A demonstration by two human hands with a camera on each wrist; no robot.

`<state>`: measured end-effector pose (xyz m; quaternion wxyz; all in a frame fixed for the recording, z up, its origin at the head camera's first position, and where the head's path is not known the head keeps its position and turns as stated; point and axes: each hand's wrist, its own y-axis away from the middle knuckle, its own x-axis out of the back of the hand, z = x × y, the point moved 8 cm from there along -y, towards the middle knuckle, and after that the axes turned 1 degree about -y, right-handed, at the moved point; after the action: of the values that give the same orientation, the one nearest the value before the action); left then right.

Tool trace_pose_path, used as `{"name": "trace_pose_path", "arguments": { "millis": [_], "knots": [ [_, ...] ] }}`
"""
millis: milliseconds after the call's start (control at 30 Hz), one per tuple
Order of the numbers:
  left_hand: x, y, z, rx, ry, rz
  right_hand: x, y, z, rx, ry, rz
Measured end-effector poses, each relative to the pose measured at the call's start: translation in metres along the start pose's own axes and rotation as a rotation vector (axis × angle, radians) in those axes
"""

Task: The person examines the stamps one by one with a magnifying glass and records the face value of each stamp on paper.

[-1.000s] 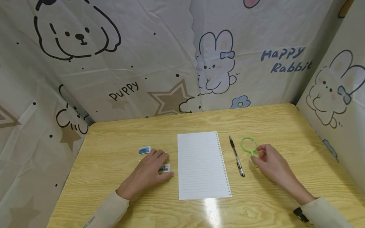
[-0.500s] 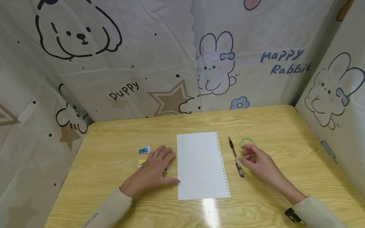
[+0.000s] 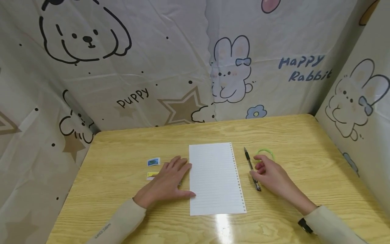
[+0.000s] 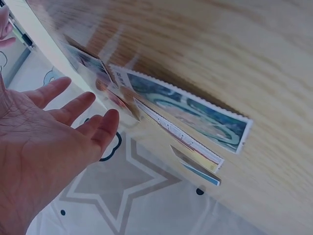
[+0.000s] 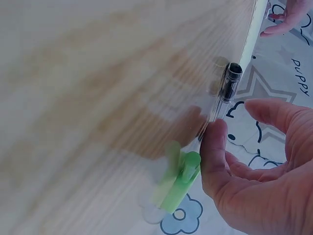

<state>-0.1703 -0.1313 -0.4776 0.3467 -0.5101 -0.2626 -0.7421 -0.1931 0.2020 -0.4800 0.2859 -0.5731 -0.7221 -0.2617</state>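
A sheet of lined paper (image 3: 214,179) with holes along its right side lies on the table. My left hand (image 3: 166,181) has its fingers spread, with thumb and fingertips at the sheet's left edge. In the left wrist view, several stamps, including a large one (image 4: 188,110), lie beside that hand; from the head, a blue stamp (image 3: 153,161) and a yellow stamp (image 3: 151,175) show. My right hand (image 3: 269,173) is over the black-and-clear pen (image 3: 247,156), thumb and index finger parted. Behind it is a green magnifying glass (image 5: 178,186), partly hidden from the head camera.
The wood-grain table (image 3: 122,145) meets a cartoon-printed cloth (image 3: 146,67) at the back and on both sides. A glossy light reflection (image 3: 223,227) shows below the paper. A black strap piece (image 3: 304,225) hangs at the right cuff.
My left hand has moved right from over the stamps to the paper's edge, fingers spreading. My right hand has left the magnifying glass's handle and moved left to the pen.
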Motion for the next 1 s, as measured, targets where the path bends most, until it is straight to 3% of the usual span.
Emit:
{"name": "trace_pose_path", "arguments": {
  "millis": [467,667,800,1000],
  "knots": [
    [-0.003,-0.004,-0.002,0.027,-0.009,-0.039,-0.01,-0.011,-0.007,0.002,0.078,-0.039],
    [-0.005,-0.005,-0.001,0.006,-0.046,-0.025,-0.011,-0.013,-0.009,0.036,0.097,-0.028],
    [-0.006,-0.006,-0.002,0.002,-0.056,-0.029,-0.012,-0.013,-0.009,0.029,0.037,-0.047],
    [-0.007,-0.007,-0.003,0.002,-0.058,-0.033,-0.008,-0.009,-0.012,-0.044,-0.154,-0.052]
  ]
}}
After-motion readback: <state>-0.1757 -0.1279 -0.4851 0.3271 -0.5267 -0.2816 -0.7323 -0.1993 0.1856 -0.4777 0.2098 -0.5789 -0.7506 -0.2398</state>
